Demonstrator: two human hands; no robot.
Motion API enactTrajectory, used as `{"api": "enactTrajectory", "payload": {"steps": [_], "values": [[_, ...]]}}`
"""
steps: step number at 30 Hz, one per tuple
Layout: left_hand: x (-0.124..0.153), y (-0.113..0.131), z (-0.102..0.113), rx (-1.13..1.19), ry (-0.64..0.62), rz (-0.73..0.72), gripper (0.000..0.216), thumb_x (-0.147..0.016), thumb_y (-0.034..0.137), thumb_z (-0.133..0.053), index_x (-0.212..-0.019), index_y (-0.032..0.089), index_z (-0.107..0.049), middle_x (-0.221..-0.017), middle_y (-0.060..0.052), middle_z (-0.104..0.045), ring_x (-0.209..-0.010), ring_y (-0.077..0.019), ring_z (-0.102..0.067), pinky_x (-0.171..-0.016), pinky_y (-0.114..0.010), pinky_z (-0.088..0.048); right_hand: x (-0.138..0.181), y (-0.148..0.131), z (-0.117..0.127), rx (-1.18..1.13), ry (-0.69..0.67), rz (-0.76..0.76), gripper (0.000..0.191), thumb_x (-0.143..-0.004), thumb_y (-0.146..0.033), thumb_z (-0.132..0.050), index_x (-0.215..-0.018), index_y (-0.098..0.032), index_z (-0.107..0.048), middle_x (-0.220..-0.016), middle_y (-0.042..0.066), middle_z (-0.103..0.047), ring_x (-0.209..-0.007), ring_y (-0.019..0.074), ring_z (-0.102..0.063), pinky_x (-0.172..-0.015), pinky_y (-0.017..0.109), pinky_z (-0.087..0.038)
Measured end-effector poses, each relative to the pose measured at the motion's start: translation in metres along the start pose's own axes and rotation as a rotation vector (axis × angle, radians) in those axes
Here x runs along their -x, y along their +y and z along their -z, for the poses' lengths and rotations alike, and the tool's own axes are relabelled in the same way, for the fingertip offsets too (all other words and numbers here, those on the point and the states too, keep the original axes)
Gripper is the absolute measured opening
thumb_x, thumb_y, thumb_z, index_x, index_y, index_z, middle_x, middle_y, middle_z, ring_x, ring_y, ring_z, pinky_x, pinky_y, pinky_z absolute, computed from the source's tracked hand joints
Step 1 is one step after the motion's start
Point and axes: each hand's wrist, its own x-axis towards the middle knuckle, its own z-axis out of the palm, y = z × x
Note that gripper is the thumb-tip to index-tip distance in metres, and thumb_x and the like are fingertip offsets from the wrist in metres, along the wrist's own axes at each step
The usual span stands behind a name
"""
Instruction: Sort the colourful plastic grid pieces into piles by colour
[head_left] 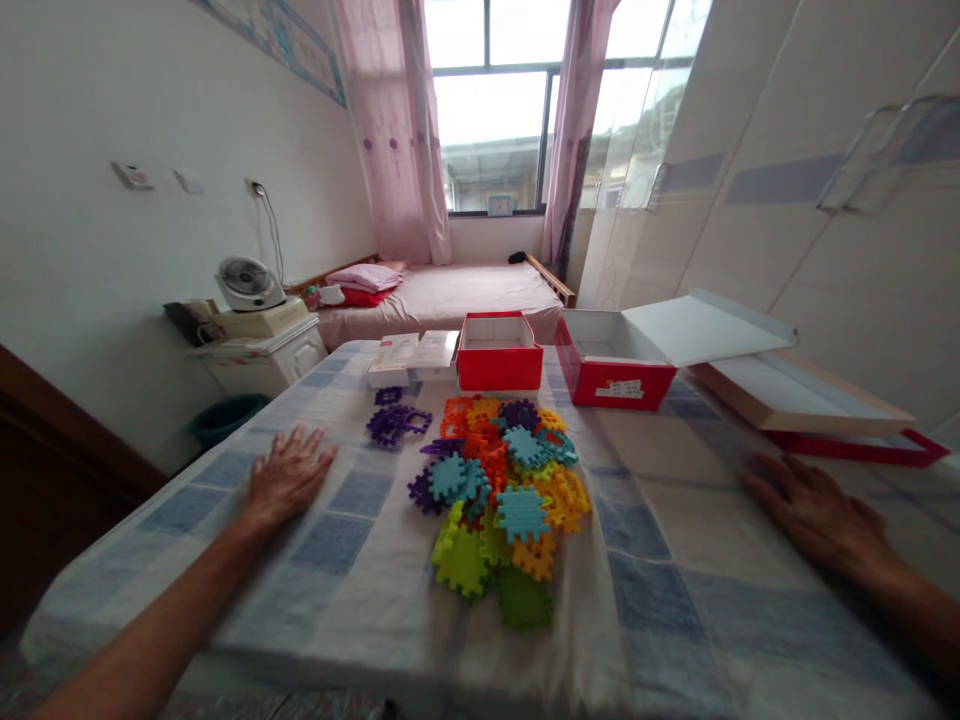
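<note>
A: Both hands are down flat on the checked tablecloth (352, 545), palms to the cloth, fingers spread, gripping nothing at all. The left hand (289, 478) sits at about nine o'clock from the pile, the right hand (814, 512) out at three o'clock.

B: And between them, the heap of interlocking plastic tiles (499, 500), toothed squares in orange, teal, yellow, green and purple. It lies dead centre, nearer the left hand than the right, touching neither.

A: A few purple tiles (395, 420) sit apart at ten o'clock from the heap, just beyond the left fingertips. I'd judge they were put there as a group of one colour, though at this distance I can't tell whether they're snapped together.

B: Why the hands so wide?

A: My read is that they frame the pile, resting on the cloth either side so nothing is covered.

B: At twelve o'clock, a red open box (499, 355) stands just behind the tiles, mouth up, handy to the heap. At one o'clock there's a second red box (611, 375) with its white lid (705, 330) swung open to the right.

A: Two small white cartons (414, 355) lie at eleven o'clock, beside the first box. Past the right hand, a flat tan-and-red tray (806, 400) rests near the table's edge.
</note>
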Motion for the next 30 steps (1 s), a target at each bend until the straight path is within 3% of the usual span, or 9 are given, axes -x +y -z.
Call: {"api": "enactTrajectory", "payload": {"steps": [4, 9, 11, 13, 16, 18, 23, 27, 30], "values": [[-0.01, -0.042, -0.016, -0.029, -0.069, 0.039, 0.065, -0.087, 0.049, -0.028, -0.143, 0.015, -0.033, -0.151, -0.012, -0.029, -0.138, -0.0358, -0.022, -0.108, -0.057, -0.019, 0.001, 0.015, -0.009, -0.021, -0.066, -0.056, 0.064, -0.089, -0.05, -0.02, -0.144, -0.019, -0.032, -0.149, 0.011, -0.029, -0.136, 0.028, -0.026, -0.1, 0.048, -0.027], [-0.004, -0.032, -0.01, 0.035, -0.031, 0.018, 0.075, -0.085, 0.057, -0.025, -0.142, 0.01, -0.034, -0.15, -0.016, -0.03, -0.138, -0.0357, -0.023, -0.109, -0.056, -0.019, 0.003, 0.011, -0.008, -0.009, -0.056, -0.049, 0.064, -0.09, -0.051, -0.018, -0.144, -0.02, -0.033, -0.149, 0.01, -0.031, -0.136, 0.0281, -0.026, -0.1, 0.048, -0.025], [0.015, -0.011, -0.002, 0.121, 0.023, -0.162, 0.082, -0.083, 0.063, -0.023, -0.143, 0.008, -0.031, -0.151, -0.016, -0.027, -0.14, -0.0323, -0.02, -0.111, -0.047, -0.02, 0.004, 0.009, -0.007, -0.02, -0.045, -0.043, 0.065, -0.09, -0.053, -0.017, -0.143, -0.019, -0.034, -0.148, 0.011, -0.032, -0.135, 0.0288, -0.027, -0.1, 0.048, -0.025], [0.044, 0.018, 0.007, 0.194, 0.01, -0.518, 0.085, -0.077, 0.07, -0.035, -0.146, 0.022, -0.026, -0.155, -0.006, -0.018, -0.14, -0.0287, -0.02, -0.113, -0.042, -0.018, 0.005, 0.007, -0.006, -0.03, -0.041, -0.046, 0.065, -0.09, -0.053, -0.018, -0.143, -0.019, -0.034, -0.148, 0.012, -0.032, -0.135, 0.0288, -0.028, -0.1, 0.047, -0.026], [0.088, 0.07, 0.014, 0.19, -0.1, -0.965, 0.098, -0.058, 0.076, -0.058, -0.143, 0.035, -0.03, -0.155, -0.002, -0.016, -0.14, -0.0345, -0.016, -0.114, -0.049, -0.007, 0.006, 0.004, -0.003, -0.033, -0.037, -0.052, 0.065, -0.09, -0.052, -0.018, -0.142, -0.018, -0.035, -0.147, 0.013, -0.033, -0.134, 0.0288, -0.029, -0.1, 0.047, -0.026], [0.106, 0.101, 0.013, 0.192, -0.159, -1.117, 0.097, -0.056, 0.073, -0.063, -0.142, 0.041, -0.03, -0.154, -0.002, -0.02, -0.14, -0.0361, -0.017, -0.112, -0.055, -0.003, 0.006, 0.002, 0.0, -0.029, -0.035, -0.051, 0.067, -0.089, -0.054, -0.015, -0.142, -0.018, -0.035, -0.147, 0.012, -0.034, -0.134, 0.0284, -0.029, -0.101, 0.047, -0.026], [0.109, 0.156, -0.001, 0.241, 0.02, -1.274, 0.085, -0.068, 0.065, -0.061, -0.141, 0.03, -0.035, -0.151, -0.01, -0.029, -0.139, -0.0358, -0.02, -0.111, -0.06, -0.007, 0.007, -0.003, 0.007, 0.019, -0.112, -0.078, 0.073, -0.085, -0.058, -0.008, -0.143, -0.021, -0.032, -0.149, 0.008, -0.03, -0.136, 0.0265, -0.027, -0.104, 0.048, -0.028], [0.108, 0.192, -0.004, 0.246, 0.15, -1.16, 0.063, -0.079, 0.05, -0.057, -0.134, 0.023, -0.044, -0.147, -0.012, -0.037, -0.139, -0.0326, -0.021, -0.112, -0.058, -0.009, 0.006, -0.001, 0.005, 0.031, -0.099, -0.076, 0.075, -0.084, -0.06, -0.006, -0.143, -0.021, -0.032, -0.149, 0.007, -0.031, -0.136, 0.0258, -0.027, -0.105, 0.048, -0.028], [0.099, 0.205, 0.007, 0.285, 0.145, -1.117, 0.07, -0.075, 0.06, -0.057, -0.133, 0.021, -0.046, -0.145, -0.013, -0.039, -0.138, -0.0336, -0.025, -0.111, -0.057, -0.015, 0.004, 0.007, -0.004, 0.035, -0.076, -0.053, 0.077, -0.083, -0.062, -0.005, -0.142, -0.021, -0.033, -0.149, 0.007, -0.032, -0.135, 0.026, -0.028, -0.104, 0.049, -0.03]]}}
